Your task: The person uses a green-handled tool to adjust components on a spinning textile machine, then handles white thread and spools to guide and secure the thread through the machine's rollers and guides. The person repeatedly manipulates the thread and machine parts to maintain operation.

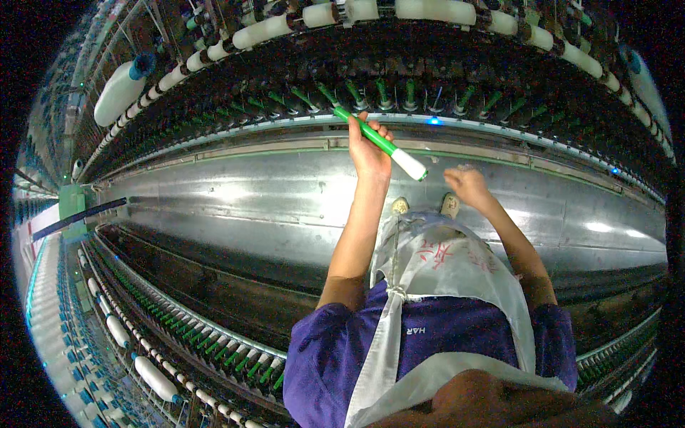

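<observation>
A green spinning bobbin (378,138) with white yarn wound round its lower right end lies slantwise in my left hand (369,151). My left fingers are wrapped round its green part, in front of the machine's spindle row. Its upper left tip overlaps the row of green bobbins (382,94) in this view; whether it touches them I cannot tell. To the right of the yarn-wound end, and apart from it, my right hand (469,187) is closed with curled fingers. Any thread or small thing in those fingers is too fine to make out.
White rollers (435,11) run along the machine above the spindles. A blue light (435,121) glows on the front rail. A large white yarn spool (118,93) hangs at the upper left. Behind me stands another spindle row (214,342). Metallic-looking flooring (285,189) lies between the machines.
</observation>
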`<state>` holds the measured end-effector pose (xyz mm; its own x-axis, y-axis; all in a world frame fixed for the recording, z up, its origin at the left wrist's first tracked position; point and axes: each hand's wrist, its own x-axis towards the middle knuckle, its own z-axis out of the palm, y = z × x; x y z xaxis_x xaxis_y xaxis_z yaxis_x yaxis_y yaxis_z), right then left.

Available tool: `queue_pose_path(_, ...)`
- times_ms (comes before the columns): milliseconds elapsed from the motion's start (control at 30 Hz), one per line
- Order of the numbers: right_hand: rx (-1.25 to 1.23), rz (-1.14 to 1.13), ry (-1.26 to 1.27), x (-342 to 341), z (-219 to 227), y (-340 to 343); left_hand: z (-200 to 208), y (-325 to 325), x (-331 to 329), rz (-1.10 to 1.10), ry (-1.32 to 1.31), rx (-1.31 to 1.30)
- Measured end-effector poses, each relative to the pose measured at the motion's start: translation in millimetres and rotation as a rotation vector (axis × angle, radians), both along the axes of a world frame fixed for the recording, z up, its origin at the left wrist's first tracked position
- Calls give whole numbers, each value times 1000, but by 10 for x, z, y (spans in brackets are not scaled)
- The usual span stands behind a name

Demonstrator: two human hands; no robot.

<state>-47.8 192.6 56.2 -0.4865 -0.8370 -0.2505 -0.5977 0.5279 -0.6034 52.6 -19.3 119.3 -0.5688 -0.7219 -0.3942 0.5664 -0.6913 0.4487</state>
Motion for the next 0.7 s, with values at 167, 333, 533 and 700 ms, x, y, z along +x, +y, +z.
queue_pose_path(167, -578, -32, -8, 219, 512, -227, -106, 21, -31, 59, 24, -17)
queue_pose_path(333, -700, -36, 311, 433, 757, -445, -64, 126, -115, 142, 33, 74)
queue_pose_path(533, -766, 107, 465, 313, 709, -401, -17, 224, -179, 158, 3, -23)
queue_pose_path(700, -673, 249, 435, 333, 411, -324, -118, 161, -174, 286, -93, 51)
